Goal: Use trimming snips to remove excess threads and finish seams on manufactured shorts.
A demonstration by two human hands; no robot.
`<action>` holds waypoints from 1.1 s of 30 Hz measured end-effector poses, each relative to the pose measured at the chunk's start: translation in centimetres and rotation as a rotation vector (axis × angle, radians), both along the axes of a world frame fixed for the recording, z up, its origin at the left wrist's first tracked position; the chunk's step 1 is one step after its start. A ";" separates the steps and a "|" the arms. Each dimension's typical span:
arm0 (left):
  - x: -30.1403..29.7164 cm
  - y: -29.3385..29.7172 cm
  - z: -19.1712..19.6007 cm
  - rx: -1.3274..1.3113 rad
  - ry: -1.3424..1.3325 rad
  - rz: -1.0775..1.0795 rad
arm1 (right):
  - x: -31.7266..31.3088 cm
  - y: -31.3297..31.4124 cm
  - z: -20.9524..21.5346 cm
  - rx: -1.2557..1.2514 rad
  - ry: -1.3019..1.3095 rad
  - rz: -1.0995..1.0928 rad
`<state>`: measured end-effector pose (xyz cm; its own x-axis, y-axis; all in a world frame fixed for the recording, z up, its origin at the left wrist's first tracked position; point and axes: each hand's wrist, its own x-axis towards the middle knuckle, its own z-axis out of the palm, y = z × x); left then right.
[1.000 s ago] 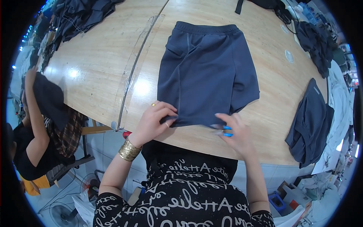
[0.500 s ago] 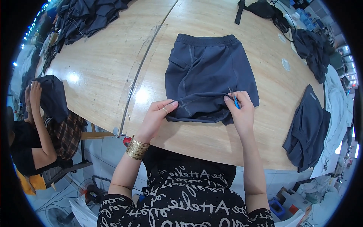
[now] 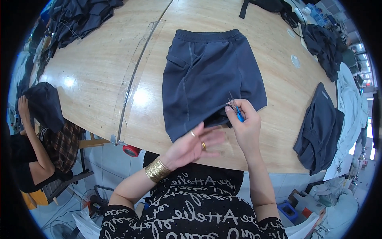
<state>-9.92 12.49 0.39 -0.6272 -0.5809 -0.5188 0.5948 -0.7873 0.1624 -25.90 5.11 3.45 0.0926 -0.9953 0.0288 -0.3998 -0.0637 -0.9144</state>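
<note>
A pair of dark blue-grey shorts (image 3: 211,71) lies on the wooden table, elastic waistband at the far side and leg hem toward me. My right hand (image 3: 247,121) is closed around small blue-handled thread snips (image 3: 239,113), their pointed blades sticking up and left over the fabric. The same hand's thumb and fingertips pinch the hem, which is lifted a little so the dark inside of the leg shows. My left hand (image 3: 195,145), with gold bracelets and rings, hangs off the near hem, palm turned up and fingers spread. Motion smears its fingertips, and nothing shows in them.
Another dark folded garment (image 3: 320,131) lies at the right edge, beside pale cloth (image 3: 350,111). Dark garments (image 3: 81,24) are heaped at the far left. A seam (image 3: 137,67) with tape crosses the table. A co-worker's arm (image 3: 36,139) holds dark cloth (image 3: 45,105) at left.
My left hand has let go of the hem and swung right and nearer, opening out. The hem's left part has dropped flat. My right hand keeps the snips and its pinch.
</note>
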 end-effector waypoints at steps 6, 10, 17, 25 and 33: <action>3.1 -2.3 2.3 -0.479 -0.500 -0.503 | -0.4 -0.3 0.9 -0.106 -0.043 -0.009; 3.0 -3.4 4.3 -1.149 -1.379 -0.077 | -0.3 -0.4 0.6 -0.211 0.100 0.128; 3.7 -5.9 0.7 -1.601 -1.849 -0.194 | -0.4 0.2 -1.0 -0.243 0.322 0.197; 2.7 -7.0 -1.0 -1.667 -1.905 -0.084 | 0.0 -0.7 -3.5 -0.174 0.407 0.095; 3.1 -9.0 -0.8 -1.431 -1.709 0.169 | 0.2 -1.1 -3.8 -0.218 0.271 -0.082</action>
<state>-6.80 3.48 -0.43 -0.1012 -0.9371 0.3342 -0.6591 0.3147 0.6831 -25.68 4.00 -0.31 0.0465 -0.9728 0.2269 -0.6375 -0.2038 -0.7431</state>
